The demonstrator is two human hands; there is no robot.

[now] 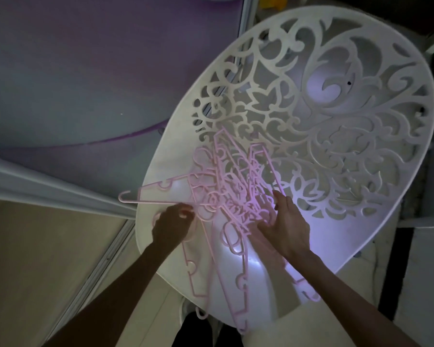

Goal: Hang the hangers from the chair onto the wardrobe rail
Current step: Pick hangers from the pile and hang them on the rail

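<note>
One white chair (361, 121) is filling the view, its back cut through with scrolling leaf patterns and its smooth seat lying toward the near edge. A tangled heap of pale pink plastic hangers (231, 196) is lying on the seat where it meets the back (the pile is too knotted for an exact count, though several are plainly showing). Each hanger is thin and flat-barred, with small notches along its arms and a slim hook; one hook is sticking out past the seat's left edge, and other hangers are trailing over the near edge.

Two hands are working in the heap. The left hand (172, 222) is pinching a hanger bar between curled fingers at the seat's left edge. The right hand (286, 221) is lying on the right of the pile, its fingers spread and reaching among the bars; whether it is gripping one I cannot tell.
</note>
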